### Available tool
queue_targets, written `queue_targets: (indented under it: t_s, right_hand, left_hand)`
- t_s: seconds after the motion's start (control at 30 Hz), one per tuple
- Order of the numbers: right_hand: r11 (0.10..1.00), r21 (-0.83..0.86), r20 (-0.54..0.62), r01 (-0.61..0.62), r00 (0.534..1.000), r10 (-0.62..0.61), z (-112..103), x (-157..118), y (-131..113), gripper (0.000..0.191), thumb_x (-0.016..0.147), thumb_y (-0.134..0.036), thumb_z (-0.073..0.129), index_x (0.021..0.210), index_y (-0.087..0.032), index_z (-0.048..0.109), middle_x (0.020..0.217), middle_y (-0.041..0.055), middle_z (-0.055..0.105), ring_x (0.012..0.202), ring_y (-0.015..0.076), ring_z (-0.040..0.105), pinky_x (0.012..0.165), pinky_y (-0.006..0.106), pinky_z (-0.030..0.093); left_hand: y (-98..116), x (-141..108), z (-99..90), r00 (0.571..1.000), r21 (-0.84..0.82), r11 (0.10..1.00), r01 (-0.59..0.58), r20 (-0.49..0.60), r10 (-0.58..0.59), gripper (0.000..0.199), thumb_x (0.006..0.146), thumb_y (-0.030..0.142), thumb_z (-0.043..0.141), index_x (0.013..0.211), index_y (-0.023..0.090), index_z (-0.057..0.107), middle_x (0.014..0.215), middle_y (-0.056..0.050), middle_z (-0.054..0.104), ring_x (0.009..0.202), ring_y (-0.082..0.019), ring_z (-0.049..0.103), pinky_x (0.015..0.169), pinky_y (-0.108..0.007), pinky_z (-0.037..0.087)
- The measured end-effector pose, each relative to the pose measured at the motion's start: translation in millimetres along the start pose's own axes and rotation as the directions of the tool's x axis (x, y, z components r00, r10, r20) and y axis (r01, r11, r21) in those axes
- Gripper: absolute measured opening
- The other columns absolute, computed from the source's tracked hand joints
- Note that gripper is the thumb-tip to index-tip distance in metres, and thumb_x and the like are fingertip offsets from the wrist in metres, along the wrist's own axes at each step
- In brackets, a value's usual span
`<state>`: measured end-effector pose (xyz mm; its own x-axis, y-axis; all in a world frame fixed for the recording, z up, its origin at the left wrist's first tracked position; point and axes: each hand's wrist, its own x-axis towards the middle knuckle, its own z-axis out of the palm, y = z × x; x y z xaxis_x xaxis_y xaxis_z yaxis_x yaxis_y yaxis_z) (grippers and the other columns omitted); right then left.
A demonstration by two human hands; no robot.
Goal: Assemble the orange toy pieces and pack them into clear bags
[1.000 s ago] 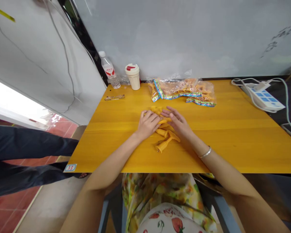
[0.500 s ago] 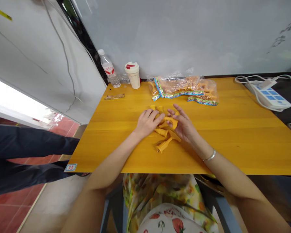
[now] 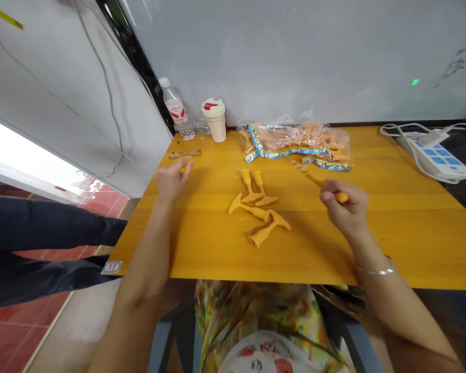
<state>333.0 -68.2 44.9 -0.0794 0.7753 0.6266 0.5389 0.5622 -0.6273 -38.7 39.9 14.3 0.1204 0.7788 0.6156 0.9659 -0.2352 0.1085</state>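
Note:
Several yellow hammer-shaped pieces (image 3: 270, 228) lie loosely together in the middle of the wooden table. To their right, my right hand (image 3: 345, 206) is closed around a yellow piece (image 3: 340, 197), with a thin, motion-blurred part pointing up and left from the fist. My left hand (image 3: 173, 178) is raised over the table's left side, fingers curled, with a small bit of yellow (image 3: 184, 169) showing at the fingertips. What that bit belongs to is mostly hidden.
Clear bags of orange-yellow pieces (image 3: 291, 142) lie at the back. A water bottle (image 3: 177, 111), a lidded cup (image 3: 215, 122) and a small wrapper (image 3: 185, 154) are at the back left. A white power strip (image 3: 440, 155) with cables sits at the right. A person's dark-clad legs (image 3: 50, 223) show at left.
Both hands have moved apart from the middle pieces, the left one leftward and the right one rightward. My right hand has closed on a yellow piece, and the middle pieces are now uncovered.

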Motion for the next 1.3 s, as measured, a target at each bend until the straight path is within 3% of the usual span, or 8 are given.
queue_targets:
  t_s: [0.07, 0.17, 0.33, 0.6, 0.83, 1.03, 1.2, 1.3]
  right_hand:
    - [0.952, -0.284, 0.124, 0.117, 0.989, -0.084, -13, 3, 26, 0.042, 0.088, -0.058, 0.060, 0.071, -0.020, 0.062, 0.069, 0.0036, 0.055, 0.066, 0.0167, 0.050, 0.063, 0.031, 0.035]
    - [0.749, -0.588, 0.398, 0.306, 0.915, -0.061, -7, 5, 60, 0.049, 0.092, -0.062, 0.050, 0.083, -0.018, 0.070, 0.086, 0.0114, 0.062, 0.080, 0.0225, 0.052, 0.071, 0.034, 0.033]
    - [0.595, -0.723, 0.489, 0.350, 0.869, 0.082, 9, -4, 86, 0.040, 0.098, -0.046, 0.041, 0.097, -0.018, 0.070, 0.096, 0.0137, 0.064, 0.092, 0.0261, 0.050, 0.077, 0.037, 0.030]
    - [0.667, -0.702, 0.391, 0.251, 0.918, 0.066, 8, -1, 90, 0.036, 0.098, -0.040, 0.042, 0.106, -0.018, 0.069, 0.111, 0.0138, 0.064, 0.101, 0.0293, 0.049, 0.089, 0.042, 0.035]
    - [0.764, -0.626, 0.307, 0.158, 0.950, 0.055, 11, -4, 85, 0.039, 0.100, -0.040, 0.039, 0.118, -0.019, 0.066, 0.117, 0.0138, 0.064, 0.105, 0.0299, 0.052, 0.093, 0.045, 0.041]
    - [0.889, -0.456, 0.189, 0.045, 0.981, 0.047, 1, -10, 87, 0.038, 0.099, -0.044, 0.039, 0.113, -0.020, 0.065, 0.113, 0.0145, 0.065, 0.109, 0.0299, 0.056, 0.097, 0.049, 0.045]
    - [0.984, -0.109, -0.072, -0.140, 0.989, 0.133, 6, -8, 71, 0.037, 0.095, -0.055, 0.048, 0.105, -0.024, 0.064, 0.107, 0.0107, 0.065, 0.105, 0.0263, 0.060, 0.097, 0.047, 0.047]
    - [0.891, 0.299, 0.047, -0.341, 0.938, 0.343, 25, -15, 31, 0.042, 0.086, -0.063, 0.059, 0.106, -0.026, 0.061, 0.106, 0.0069, 0.066, 0.095, 0.0222, 0.064, 0.092, 0.043, 0.051]
  left_hand:
    - [-18, 1, -1.2, 0.998, 0.083, 0.996, 0.016, 0.057, -0.021, 0.043, 0.098, 0.054, 0.041, 0.082, 0.019, 0.061, 0.071, -0.008, 0.065, 0.072, -0.022, 0.058, 0.068, -0.031, 0.037]
    - [-8, -3, 9.3, 0.933, 0.030, 0.970, -0.239, 0.285, 0.221, 0.046, 0.093, 0.060, 0.046, 0.096, 0.017, 0.063, 0.096, -0.016, 0.069, 0.098, -0.031, 0.058, 0.083, -0.040, 0.040]
    - [10, -10, 31.0, 0.867, 0.017, 0.940, -0.340, 0.393, 0.306, 0.045, 0.099, 0.052, 0.036, 0.106, 0.016, 0.063, 0.110, -0.019, 0.065, 0.109, -0.035, 0.052, 0.092, -0.048, 0.037]
    - [17, -9, 23.6, 0.874, -0.149, 0.931, -0.335, 0.321, 0.365, 0.041, 0.098, 0.044, 0.042, 0.124, 0.017, 0.059, 0.126, -0.015, 0.060, 0.116, -0.031, 0.050, 0.100, -0.047, 0.037]
    - [72, 16, 39.0, 0.708, -0.123, 0.760, -0.639, 0.293, 0.643, 0.039, 0.095, 0.014, 0.041, 0.128, 0.026, 0.060, 0.130, -0.010, 0.057, 0.119, -0.028, 0.048, 0.103, -0.044, 0.035]
    - [70, 16, 35.6, 0.656, -0.100, 0.711, -0.696, 0.315, 0.686, 0.027, 0.090, 0.018, 0.051, 0.115, 0.020, 0.063, 0.128, -0.013, 0.057, 0.115, -0.030, 0.049, 0.096, -0.042, 0.040]
    - [63, 1, -7.0, 0.800, 0.016, 0.829, -0.559, 0.273, 0.534, 0.025, 0.090, 0.023, 0.050, 0.110, 0.014, 0.060, 0.112, -0.016, 0.061, 0.104, -0.031, 0.054, 0.087, -0.043, 0.043]
    - [78, -20, -31.2, 0.885, 0.051, 0.900, -0.432, 0.217, 0.412, 0.022, 0.092, 0.025, 0.049, 0.107, 0.014, 0.060, 0.108, -0.016, 0.061, 0.102, -0.031, 0.055, 0.083, -0.042, 0.043]
